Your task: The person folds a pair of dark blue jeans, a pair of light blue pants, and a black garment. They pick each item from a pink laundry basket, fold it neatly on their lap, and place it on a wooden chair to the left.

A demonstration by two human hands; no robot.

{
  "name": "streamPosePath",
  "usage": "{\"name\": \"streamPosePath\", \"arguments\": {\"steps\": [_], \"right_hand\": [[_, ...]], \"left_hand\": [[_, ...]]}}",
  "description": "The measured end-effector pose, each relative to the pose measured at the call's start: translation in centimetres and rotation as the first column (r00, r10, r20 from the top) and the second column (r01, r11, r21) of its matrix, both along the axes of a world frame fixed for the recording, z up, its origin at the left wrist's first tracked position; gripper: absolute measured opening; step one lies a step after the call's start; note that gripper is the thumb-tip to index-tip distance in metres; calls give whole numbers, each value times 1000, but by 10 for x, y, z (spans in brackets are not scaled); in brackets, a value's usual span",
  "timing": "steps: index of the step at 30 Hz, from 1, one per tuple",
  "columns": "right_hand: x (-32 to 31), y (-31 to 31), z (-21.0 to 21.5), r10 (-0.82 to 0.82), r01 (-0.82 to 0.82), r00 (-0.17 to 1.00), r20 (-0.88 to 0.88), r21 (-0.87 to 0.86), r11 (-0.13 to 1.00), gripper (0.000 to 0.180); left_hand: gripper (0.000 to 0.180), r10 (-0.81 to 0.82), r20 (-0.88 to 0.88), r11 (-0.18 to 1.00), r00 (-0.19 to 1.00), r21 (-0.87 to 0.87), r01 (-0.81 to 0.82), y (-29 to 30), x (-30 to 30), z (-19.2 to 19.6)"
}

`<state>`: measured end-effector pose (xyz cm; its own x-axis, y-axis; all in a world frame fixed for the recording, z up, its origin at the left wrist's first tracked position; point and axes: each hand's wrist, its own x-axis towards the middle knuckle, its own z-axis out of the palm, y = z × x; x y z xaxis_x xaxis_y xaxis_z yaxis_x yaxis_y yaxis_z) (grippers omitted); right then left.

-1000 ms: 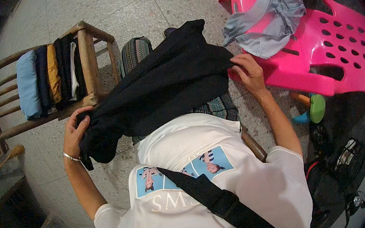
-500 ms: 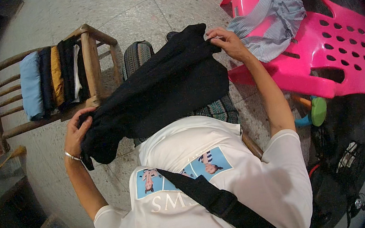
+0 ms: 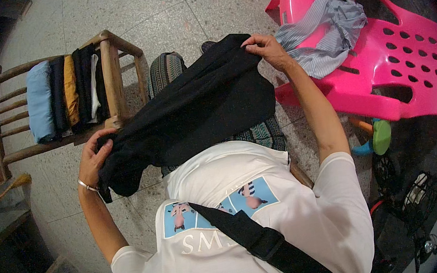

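Note:
A black garment (image 3: 198, 106) lies stretched across my lap, its exact kind not plain from its shape. My left hand (image 3: 98, 155), with a bracelet at the wrist, grips its lower left end, where the cloth bunches and hangs down. At the upper right corner my right hand (image 3: 267, 50) pinches the edge between thumb and fingers. Beneath the cloth, my patterned trousers (image 3: 166, 71) show at the knee and near the waist.
Left, a wooden chair (image 3: 110, 79) carries a row of folded clothes (image 3: 70, 95) in light blue, black, mustard and white. Right, a pink plastic chair (image 3: 406, 56) holds a crumpled striped shirt (image 3: 326, 28). A green-topped stool (image 3: 381, 135) stands below it; a broom (image 3: 12, 185) is far left.
My right hand has shifted slightly left and down along the garment's upper corner. The cloth looks a little flatter between my hands; my left hand keeps its hold.

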<state>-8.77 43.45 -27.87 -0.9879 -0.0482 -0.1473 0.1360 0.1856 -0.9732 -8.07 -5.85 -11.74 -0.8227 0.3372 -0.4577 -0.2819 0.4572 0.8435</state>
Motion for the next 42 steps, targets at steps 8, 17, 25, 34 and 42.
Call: {"name": "streamPosePath", "arguments": {"steps": [8,17,25,34,42], "right_hand": [[23,27,122,42,0,972,-232,181,983,11],[60,20,249,229,146,805,-547,558,817,33],[28,43,265,372,322,738,-562,779,538,23],[-25,68,244,94,116,940,-327,567,815,19],[-37,55,251,39,162,848,-529,327,931,19]], "left_hand": [[70,-318,-129,934,939,-215,287,-10,0,42],[62,-382,-261,872,887,-419,252,-25,-11,105],[48,-611,-376,629,697,-765,138,5,-19,135],[49,-474,-369,786,800,-587,195,1,-51,123],[53,-400,-392,838,828,-522,158,-10,-83,145]]}}
